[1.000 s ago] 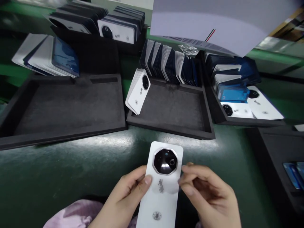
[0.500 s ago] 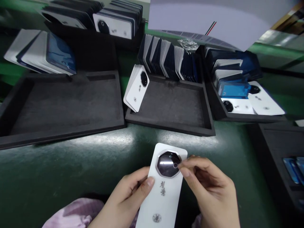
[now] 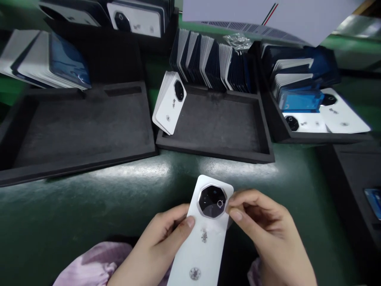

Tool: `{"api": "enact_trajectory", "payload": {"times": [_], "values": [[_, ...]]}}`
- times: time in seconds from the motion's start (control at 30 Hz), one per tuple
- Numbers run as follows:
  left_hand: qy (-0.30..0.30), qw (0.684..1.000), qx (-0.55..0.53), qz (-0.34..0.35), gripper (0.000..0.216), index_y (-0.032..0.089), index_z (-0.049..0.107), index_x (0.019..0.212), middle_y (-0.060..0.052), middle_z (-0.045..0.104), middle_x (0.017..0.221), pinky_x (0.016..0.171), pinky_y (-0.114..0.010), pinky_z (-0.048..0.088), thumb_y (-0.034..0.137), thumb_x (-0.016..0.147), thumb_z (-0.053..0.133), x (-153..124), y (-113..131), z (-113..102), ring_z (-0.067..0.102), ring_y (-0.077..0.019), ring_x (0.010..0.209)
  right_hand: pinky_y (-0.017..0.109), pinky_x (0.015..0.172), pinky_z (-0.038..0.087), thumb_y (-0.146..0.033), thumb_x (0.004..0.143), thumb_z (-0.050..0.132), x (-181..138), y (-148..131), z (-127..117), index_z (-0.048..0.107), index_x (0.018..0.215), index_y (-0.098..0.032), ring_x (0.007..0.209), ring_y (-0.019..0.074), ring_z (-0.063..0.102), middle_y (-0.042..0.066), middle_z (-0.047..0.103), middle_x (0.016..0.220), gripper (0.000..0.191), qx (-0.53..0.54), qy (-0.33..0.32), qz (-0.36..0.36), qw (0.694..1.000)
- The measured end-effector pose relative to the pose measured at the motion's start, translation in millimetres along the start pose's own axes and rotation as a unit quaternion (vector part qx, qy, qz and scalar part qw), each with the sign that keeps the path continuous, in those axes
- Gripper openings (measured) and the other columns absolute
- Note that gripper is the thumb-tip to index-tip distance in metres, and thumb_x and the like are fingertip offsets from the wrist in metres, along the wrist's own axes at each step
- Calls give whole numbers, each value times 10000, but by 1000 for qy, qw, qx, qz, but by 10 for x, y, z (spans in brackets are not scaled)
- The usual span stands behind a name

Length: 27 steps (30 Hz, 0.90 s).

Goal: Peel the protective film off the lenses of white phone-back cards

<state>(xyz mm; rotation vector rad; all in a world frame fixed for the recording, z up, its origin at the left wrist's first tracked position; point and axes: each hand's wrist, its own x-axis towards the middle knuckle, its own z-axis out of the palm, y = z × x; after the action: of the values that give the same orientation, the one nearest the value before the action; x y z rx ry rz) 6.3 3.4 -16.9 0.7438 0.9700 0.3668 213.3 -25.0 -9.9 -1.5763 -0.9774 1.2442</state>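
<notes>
Both forearms came in low, out of pale purple sleeves (image 3: 97,262), with the hands facing each other above the green bench (image 3: 98,214). The left hand (image 3: 165,236) was clamped on a white phone back panel (image 3: 198,248) by its left edge, thumb flat on the upper face and forefinger bent behind that edge. The right hand (image 3: 264,228) arched in from the other side, its thumb and forefinger tips drawn together at the panel's right edge, just beside the octagonal camera window (image 3: 212,201); whether they pinched anything could not be told.

The black foam trays (image 3: 214,156) sat higher in view than half a second earlier. The left hand's hold looked the same, but the right fingertips, then over the window's right side, had shifted right to the panel's edge. The bright bar of light across the window had gone, leaving the glass darker.

The panel was held nearer the wearer than the front edge of the middle tray, tilted slightly, its top leaning right and its lower end cut off by the view. Its face was glossy white with rounded top corners. The window was black within a silver rim, with one ringed lens (image 3: 220,203) toward its right; below came dark script (image 3: 204,236) and a round emblem (image 3: 195,273).
</notes>
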Motion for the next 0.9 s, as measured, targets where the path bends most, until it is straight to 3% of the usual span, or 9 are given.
{"api": "enact_trajectory", "payload": {"times": [0.17,0.37,0.6,0.9], "values": [[-12,1000,7,-10,325,254,801,1116,27,595,770,608,-233,311,472,1013,584,28,-7,5,419,-139,676,233,520,400,-359,877,789,7,15,-8,763,833,-283,660,142,633,3,737,769,92,-60,26,-2,998],[-3,1000,21,-12,324,241,803,1074,36,566,756,592,-239,290,469,1011,582,19,-30,-21,402,-135,666,224,657,487,-273,897,761,8,-41,47,747,845,-302,740,133,620,-34,689,784,62,-25,36,-32,999],[15,999,34,-27,368,231,778,1144,27,593,781,607,-239,321,504,1010,570,21,-72,-44,450,-143,690,121,629,503,-226,884,782,0,-47,52,756,854,-317,682,73,634,-74,722,788,99,-34,77,-59,995],[6,999,21,-33,327,261,787,1145,37,621,796,599,-236,301,487,1008,596,-2,-52,-49,449,-133,693,80,669,533,-245,921,752,67,29,-61,765,909,-356,725,54,684,-98,750,821,112,-71,9,-77,994]]}}
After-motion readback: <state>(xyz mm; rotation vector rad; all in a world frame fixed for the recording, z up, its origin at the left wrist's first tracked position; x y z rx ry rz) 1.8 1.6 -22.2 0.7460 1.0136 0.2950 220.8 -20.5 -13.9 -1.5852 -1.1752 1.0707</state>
